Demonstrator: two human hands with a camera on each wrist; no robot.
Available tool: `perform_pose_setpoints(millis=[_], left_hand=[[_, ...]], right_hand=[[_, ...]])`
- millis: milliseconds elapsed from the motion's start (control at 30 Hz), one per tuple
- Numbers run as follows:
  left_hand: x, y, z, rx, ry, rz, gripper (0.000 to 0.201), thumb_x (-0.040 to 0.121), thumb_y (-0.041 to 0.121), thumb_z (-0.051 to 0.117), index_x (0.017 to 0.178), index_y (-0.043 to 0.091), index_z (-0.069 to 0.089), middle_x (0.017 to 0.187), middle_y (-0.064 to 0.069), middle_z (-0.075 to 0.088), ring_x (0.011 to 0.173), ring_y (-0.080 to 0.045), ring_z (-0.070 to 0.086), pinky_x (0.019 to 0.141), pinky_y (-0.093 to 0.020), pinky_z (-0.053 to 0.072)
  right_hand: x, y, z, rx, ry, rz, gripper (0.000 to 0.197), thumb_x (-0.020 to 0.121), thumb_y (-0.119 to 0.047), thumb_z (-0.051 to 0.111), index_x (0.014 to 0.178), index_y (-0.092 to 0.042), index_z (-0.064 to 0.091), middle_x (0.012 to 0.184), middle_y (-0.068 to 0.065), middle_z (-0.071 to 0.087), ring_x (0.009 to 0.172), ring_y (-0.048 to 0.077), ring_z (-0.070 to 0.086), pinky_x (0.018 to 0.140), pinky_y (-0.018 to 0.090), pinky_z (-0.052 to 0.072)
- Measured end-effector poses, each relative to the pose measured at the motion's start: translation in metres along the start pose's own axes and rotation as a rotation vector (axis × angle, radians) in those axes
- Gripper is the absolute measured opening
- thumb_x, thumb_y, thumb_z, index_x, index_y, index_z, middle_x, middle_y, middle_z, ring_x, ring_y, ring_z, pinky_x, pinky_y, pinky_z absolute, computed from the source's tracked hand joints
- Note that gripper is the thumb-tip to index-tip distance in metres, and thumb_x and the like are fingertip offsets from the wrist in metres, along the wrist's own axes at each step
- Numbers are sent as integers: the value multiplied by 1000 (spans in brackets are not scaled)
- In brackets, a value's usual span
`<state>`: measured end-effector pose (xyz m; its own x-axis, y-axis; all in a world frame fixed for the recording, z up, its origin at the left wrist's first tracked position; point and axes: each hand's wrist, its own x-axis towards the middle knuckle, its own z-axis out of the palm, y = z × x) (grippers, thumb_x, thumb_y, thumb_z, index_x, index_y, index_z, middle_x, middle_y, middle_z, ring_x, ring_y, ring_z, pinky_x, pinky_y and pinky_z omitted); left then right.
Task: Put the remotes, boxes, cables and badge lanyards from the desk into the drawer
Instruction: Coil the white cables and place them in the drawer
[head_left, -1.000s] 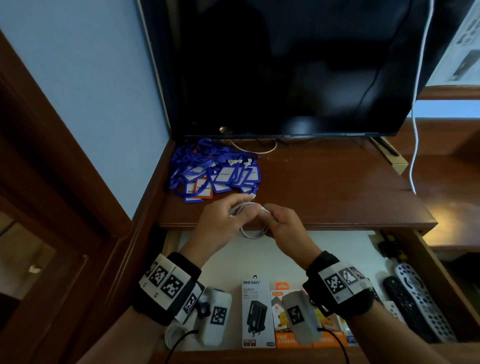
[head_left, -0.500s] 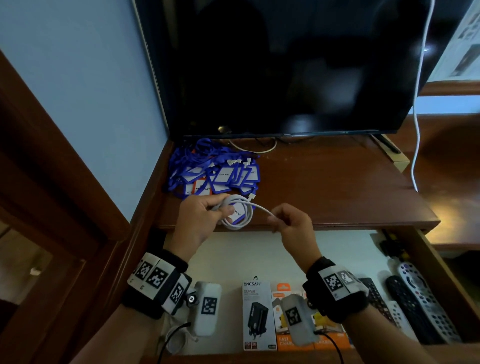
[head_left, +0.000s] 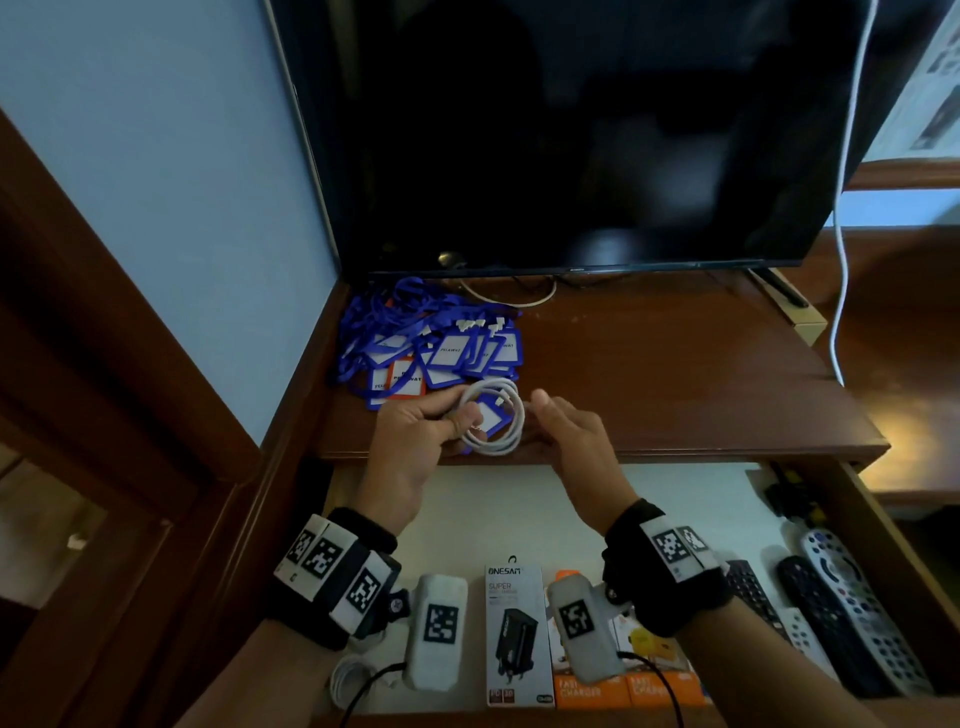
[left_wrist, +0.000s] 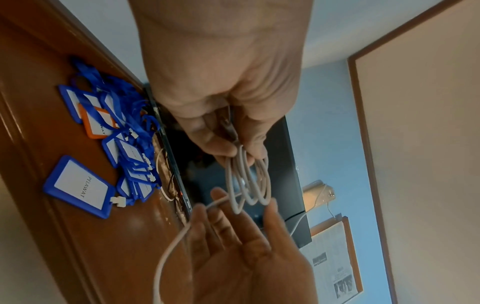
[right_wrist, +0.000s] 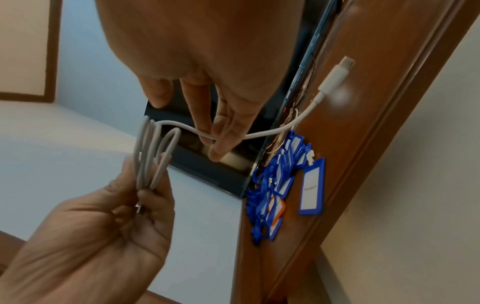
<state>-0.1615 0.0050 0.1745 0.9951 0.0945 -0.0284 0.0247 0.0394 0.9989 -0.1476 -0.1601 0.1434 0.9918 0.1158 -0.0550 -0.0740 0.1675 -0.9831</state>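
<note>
- Since half a second ago, the right hand (head_left: 574, 441) is closing back in on the coil, and the stretched tail of the cable (head_left: 493, 422) is slackening.
- Left hand (head_left: 415, 441) is pinching the white cable's loops between thumb and fingers, above the desk's (head_left: 675, 395) front edge.
- Right hand's fingers (right_wrist: 221, 131) are lying nearly straight, with the loose tail running between them; the plug end (right_wrist: 337, 74) is sticking out free past them.
- Badge lanyards (head_left: 431, 348) are lying in a heap at the desk's left back corner, against the wall; one blue badge (left_wrist: 80, 186) is sitting apart from the heap, near the front edge.
- Desk surface to the right of the hands is showing bare wood out to its right edge.
- Drawer (head_left: 893, 561) is standing open below the desk's front edge: boxes (head_left: 519, 634) are lining its front edge, remotes (head_left: 852, 618) are lying along its right side, and a pale bare floor is showing behind the boxes.
</note>
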Motion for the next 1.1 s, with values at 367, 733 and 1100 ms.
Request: perform_pose_setpoints(millis=[367,733,1100], left_hand=[[-3,-19,19,64,184,102,27,86,8,67,109,20,71,96,3,74,92,-16,69,81,-33,57],[2,-29,14,300,151,141,27,84,14,70,111,12,72,97,-2,70,88,-13,66,77,-26,56],[7,-19,10,160,61,-132,23,81,-1,68,94,17,74,90,1,73,90,-14,67,78,-26,54]], right_hand=[[-3,-5,7,-3,-75,-4,19,88,-7,63,99,7,68,97,26,69,88,36,67,80,42,56],[-4,2,4,147,-46,155,7,85,-2,61,88,-1,68,81,12,68,65,13,57,49,19,34],[-10,-9,-3,113,-369,211,15,74,-12,59,87,-5,64,71,-1,54,61,8,42,53,20,30]])
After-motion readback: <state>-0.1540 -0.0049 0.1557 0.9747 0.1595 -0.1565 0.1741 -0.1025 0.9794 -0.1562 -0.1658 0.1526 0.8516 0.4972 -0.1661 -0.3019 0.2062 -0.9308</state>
